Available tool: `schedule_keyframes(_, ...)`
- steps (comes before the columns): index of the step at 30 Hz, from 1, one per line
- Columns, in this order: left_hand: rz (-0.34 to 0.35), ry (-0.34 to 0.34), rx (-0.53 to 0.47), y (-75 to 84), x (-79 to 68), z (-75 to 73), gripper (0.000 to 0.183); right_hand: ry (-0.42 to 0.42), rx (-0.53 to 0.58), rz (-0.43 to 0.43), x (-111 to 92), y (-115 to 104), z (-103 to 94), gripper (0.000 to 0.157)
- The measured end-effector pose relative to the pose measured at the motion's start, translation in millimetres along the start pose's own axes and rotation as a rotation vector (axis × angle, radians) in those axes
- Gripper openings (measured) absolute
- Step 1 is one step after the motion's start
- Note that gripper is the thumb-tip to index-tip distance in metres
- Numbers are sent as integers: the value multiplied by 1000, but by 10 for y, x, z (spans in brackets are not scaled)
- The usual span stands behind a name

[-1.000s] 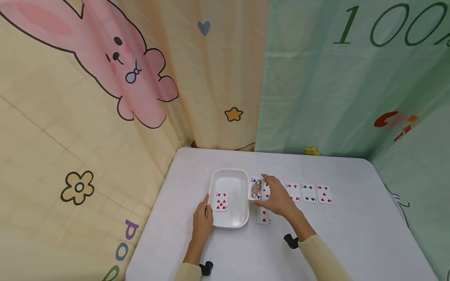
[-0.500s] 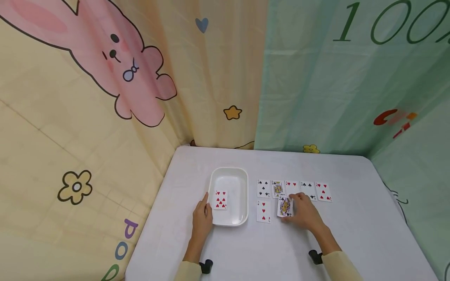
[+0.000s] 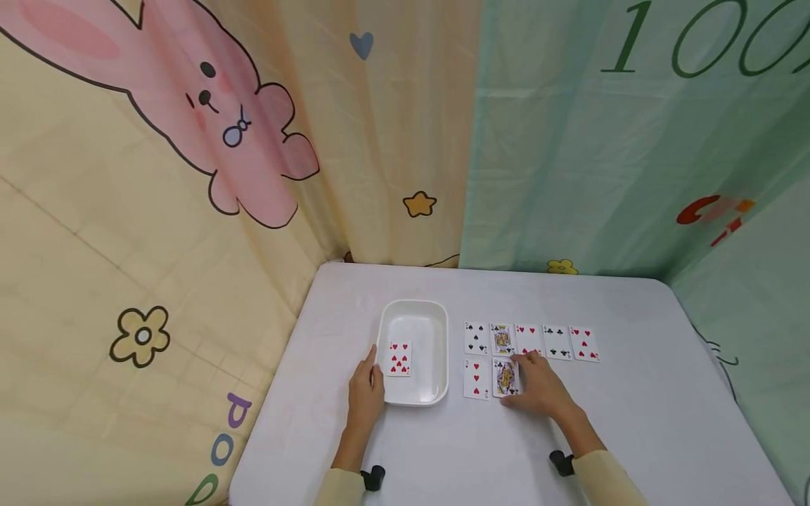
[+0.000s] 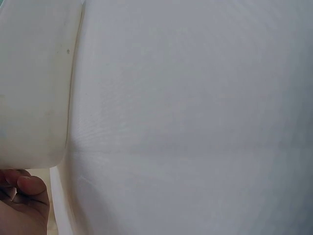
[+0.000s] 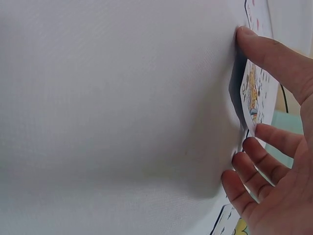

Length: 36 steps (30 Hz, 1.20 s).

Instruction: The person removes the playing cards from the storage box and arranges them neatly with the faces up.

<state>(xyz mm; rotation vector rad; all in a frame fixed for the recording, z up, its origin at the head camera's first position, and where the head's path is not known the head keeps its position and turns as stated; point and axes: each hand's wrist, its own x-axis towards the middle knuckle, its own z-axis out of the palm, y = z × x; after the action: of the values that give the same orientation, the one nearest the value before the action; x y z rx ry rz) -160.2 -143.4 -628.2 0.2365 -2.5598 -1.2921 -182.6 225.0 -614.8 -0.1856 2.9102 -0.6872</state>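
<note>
My left hand (image 3: 365,395) is at the left side of a white plastic tray (image 3: 443,351), gripping its edge. In the left wrist view bent fingers (image 4: 30,186) meet the tray's wall (image 4: 34,88). My right hand (image 3: 541,386) pinches a black-suited face card (image 3: 505,378) between thumb and index finger, at the table. That playing card (image 5: 252,93) bows between the fingertips in the right wrist view, its dark back partly showing. Immediately left of it lies a three of hearts (image 3: 477,379).
Face-up cards form a row behind: a black spot card (image 3: 477,339), a face card (image 3: 503,339), a heart card (image 3: 528,337), a black club card (image 3: 557,343) and another heart card (image 3: 585,344). A heart card (image 3: 399,359) lies inside the tray. Curtains border the white table (image 3: 633,422).
My right hand has carried the face card from over the row's left end to the right and nearer, then slightly left beside the three of hearts. The left hand stays at the tray.
</note>
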Motion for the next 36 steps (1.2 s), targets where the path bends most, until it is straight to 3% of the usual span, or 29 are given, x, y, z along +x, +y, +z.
schedule_keyframes(24, 10, 5, 16, 3, -4, 14, 47, -23, 80, -5, -27, 39, -66, 93)
schedule_keyframes(30, 15, 3, 9, -11, -1, 13, 47, 57, 135, -22, 32, 11, -147, 75)
schedule_keyframes(36, 15, -5, 1, -21, 4, 13, 47, 153, 201, -86, 164, -158, -290, 61)
